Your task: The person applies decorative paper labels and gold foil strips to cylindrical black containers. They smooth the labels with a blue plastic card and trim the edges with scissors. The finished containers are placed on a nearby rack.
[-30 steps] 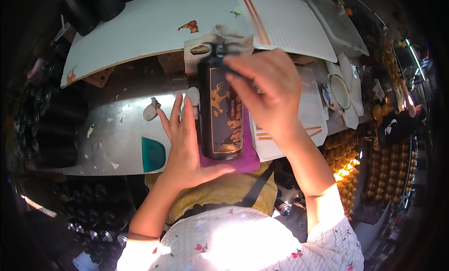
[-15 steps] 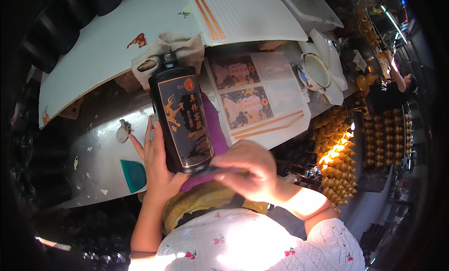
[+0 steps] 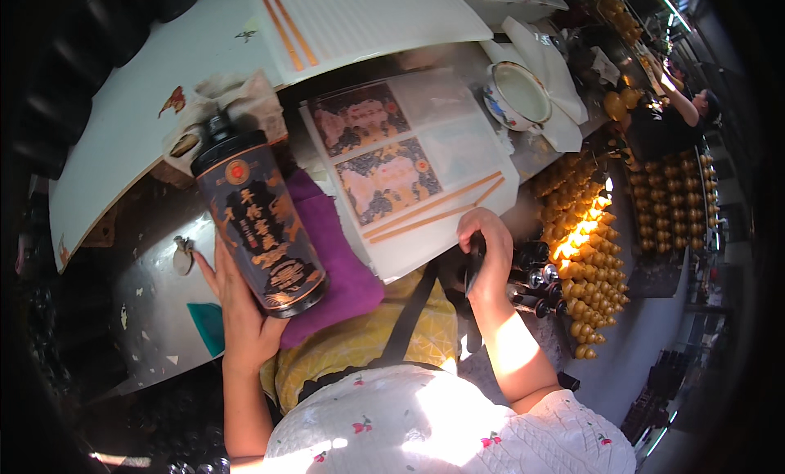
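Note:
A black bottle [image 3: 260, 229] with a gold-patterned label lies tilted on the work surface, its capped neck on a crumpled whitish cloth [image 3: 260, 106]. My left hand [image 3: 239, 306] is wrapped round the bottle's lower left side, some fingers hidden behind it. Over to the right, away from the bottle, my right hand [image 3: 492, 249] grips a small, dark, flat tool [image 3: 475, 265], perhaps a scraper. Folded purple cloth [image 3: 347, 282] lies partly under the bottle. Just right of that is a pale sheet of printed decals [image 3: 388, 179] with thin wooden sticks [image 3: 433, 208] on it.
A teal scraper [image 3: 206, 327] and a small pale lump [image 3: 183, 257] lie left of my left hand. At the far right of the work surface stands an enamel basin [image 3: 522, 96]. Stacked gold vessels [image 3: 589, 294] and another person [image 3: 670, 122] are farther right.
My right hand has moved from the bottle's base out to the right, carrying the dark tool. The bottle has been turned, bringing its round emblem to the middle. My view has shifted.

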`<action>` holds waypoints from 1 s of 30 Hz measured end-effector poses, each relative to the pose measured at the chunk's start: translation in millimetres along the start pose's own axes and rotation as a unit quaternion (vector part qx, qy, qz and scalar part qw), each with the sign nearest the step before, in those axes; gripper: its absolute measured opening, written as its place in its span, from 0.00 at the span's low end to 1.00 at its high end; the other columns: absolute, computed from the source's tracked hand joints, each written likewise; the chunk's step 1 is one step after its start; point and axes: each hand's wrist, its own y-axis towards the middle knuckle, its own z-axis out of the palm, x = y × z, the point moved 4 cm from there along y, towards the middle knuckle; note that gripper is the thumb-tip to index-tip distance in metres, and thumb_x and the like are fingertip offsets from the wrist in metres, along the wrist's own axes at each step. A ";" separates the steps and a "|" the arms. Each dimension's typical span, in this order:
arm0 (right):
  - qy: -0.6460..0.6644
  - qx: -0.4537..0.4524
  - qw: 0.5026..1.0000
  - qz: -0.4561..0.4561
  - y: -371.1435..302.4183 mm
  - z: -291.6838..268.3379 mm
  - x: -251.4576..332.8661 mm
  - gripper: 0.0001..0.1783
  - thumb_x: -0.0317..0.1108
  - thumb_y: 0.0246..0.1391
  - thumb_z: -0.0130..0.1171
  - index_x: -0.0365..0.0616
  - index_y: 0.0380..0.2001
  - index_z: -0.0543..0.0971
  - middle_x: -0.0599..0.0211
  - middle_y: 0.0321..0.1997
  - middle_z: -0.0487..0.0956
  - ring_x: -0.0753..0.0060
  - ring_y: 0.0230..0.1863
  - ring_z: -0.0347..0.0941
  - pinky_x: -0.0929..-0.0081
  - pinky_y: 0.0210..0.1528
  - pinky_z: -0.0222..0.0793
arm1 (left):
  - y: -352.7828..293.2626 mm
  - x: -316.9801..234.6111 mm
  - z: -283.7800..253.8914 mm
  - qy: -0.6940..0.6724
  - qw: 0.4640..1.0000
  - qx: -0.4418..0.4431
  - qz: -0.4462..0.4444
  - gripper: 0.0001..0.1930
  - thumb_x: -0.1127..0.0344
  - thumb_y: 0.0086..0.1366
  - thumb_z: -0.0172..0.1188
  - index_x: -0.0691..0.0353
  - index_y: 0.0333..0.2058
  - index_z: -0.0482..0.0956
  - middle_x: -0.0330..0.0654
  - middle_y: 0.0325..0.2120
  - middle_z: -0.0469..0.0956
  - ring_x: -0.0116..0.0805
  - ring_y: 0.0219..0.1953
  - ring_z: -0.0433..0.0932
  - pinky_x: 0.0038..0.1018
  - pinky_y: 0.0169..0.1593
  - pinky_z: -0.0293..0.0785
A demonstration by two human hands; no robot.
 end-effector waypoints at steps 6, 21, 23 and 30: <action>-0.523 -0.115 0.817 -0.212 -3.8 -40.1 3.4 0.19 0.25 0.52 0.60 0.47 0.49 0.83 0.63 0.42 0.72 0.65 0.34 0.66 0.71 0.42 0.67 | -8.0 6.9 7.4 -0.036 0.999 -0.001 -0.033 0.47 0.37 0.64 0.54 0.67 0.69 0.52 0.56 0.72 0.46 0.61 0.74 0.33 0.52 0.72 0.25; -0.028 -0.336 0.937 0.096 29.0 -89.1 -56.0 0.10 0.35 0.57 0.63 0.38 0.36 0.78 0.73 0.35 0.76 0.79 0.37 0.68 0.79 0.43 0.64 | -14.6 19.0 11.6 -0.028 0.999 -0.031 -0.015 0.46 0.38 0.63 0.53 0.71 0.66 0.54 0.60 0.70 0.50 0.59 0.73 0.43 0.56 0.72 0.23; 0.004 -0.362 0.929 0.075 26.2 -89.2 -55.8 0.09 0.34 0.56 0.66 0.41 0.32 0.77 0.76 0.31 0.73 0.84 0.33 0.65 0.84 0.37 0.61 | -13.7 17.6 10.7 -0.029 0.999 -0.033 -0.009 0.46 0.38 0.63 0.53 0.71 0.66 0.54 0.60 0.70 0.50 0.59 0.74 0.42 0.56 0.72 0.23; -0.085 -0.337 0.933 0.090 53.9 -95.9 -52.8 0.16 0.41 0.59 0.66 0.38 0.27 0.78 0.78 0.26 0.73 0.85 0.28 0.62 0.83 0.33 0.60 | -12.8 16.4 10.3 -0.038 0.999 -0.004 0.002 0.47 0.44 0.64 0.58 0.69 0.70 0.48 0.59 0.73 0.42 0.57 0.75 0.33 0.47 0.73 0.29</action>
